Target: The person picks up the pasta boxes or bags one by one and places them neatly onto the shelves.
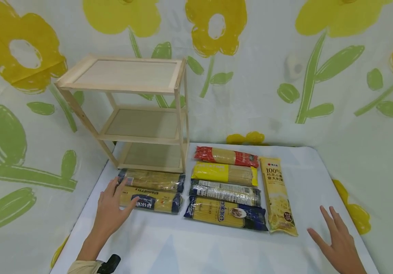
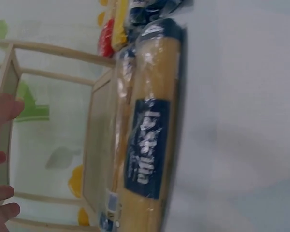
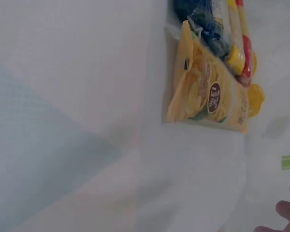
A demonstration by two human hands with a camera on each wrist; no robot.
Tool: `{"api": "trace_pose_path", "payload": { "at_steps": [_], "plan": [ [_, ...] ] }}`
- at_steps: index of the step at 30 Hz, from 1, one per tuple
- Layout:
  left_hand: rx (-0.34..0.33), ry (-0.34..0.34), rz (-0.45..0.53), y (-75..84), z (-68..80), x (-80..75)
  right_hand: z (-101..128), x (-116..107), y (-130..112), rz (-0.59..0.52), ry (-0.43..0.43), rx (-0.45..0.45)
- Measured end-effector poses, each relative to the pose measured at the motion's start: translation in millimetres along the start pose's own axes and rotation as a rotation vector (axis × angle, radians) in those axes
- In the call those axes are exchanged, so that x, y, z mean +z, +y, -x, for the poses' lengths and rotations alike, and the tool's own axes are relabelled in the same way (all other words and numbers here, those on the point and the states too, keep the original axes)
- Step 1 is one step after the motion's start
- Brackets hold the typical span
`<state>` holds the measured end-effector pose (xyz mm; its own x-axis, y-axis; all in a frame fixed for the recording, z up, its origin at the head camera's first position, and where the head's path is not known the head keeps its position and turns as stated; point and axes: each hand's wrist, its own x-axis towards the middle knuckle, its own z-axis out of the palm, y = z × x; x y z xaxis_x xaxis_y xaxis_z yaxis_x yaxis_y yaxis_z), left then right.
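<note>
Our left hand, fingers spread and straight, rests at the left end of the near spaghetti packet, whose long axis runs left-right across the desk before the wooden shelf, while our right hand hovers open, well apart.

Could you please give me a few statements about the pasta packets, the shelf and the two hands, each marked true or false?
1. The wooden shelf holds no packets. True.
2. The left hand rests at the left end of the nearest blue-labelled spaghetti packet. True.
3. The right hand grips the yellow packet. False: it is open, fingers spread, apart from that packet.
4. The red packet lies nearest the person. False: it lies farthest back in its column.
</note>
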<state>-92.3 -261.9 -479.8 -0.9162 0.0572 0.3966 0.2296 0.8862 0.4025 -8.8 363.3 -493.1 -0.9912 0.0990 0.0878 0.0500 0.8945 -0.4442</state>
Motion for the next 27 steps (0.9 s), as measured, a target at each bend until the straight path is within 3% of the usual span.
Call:
{"api": "trace_pose_path", "payload": {
  "at_steps": [5, 9, 13, 18, 24, 27],
  "plan": [
    [-0.080, 0.037, 0.152, -10.6, -13.5, -14.2, 4, 1, -9, -0.039, -0.081, 0.106],
    [-0.109, 0.084, 0.232, -19.7, -29.8, -28.7, 4, 4, -21, -0.068, -0.122, 0.128],
    [-0.160, 0.120, 0.302, -25.4, -48.6, -46.8, 3, 7, -34, -0.068, -0.166, 0.122],
    [-0.282, 0.147, 0.409, -30.7, -77.7, -66.8, 3, 12, -47, -0.051, -0.201, 0.118],
    [-0.404, 0.237, 0.476, -40.4, -112.9, -88.1, -3, 23, -59, -0.044, -0.207, 0.081],
    [-0.433, 0.248, 0.546, -47.9, -129.6, -98.6, -7, 28, -66, -0.054, -0.207, 0.069]
  ]
}}
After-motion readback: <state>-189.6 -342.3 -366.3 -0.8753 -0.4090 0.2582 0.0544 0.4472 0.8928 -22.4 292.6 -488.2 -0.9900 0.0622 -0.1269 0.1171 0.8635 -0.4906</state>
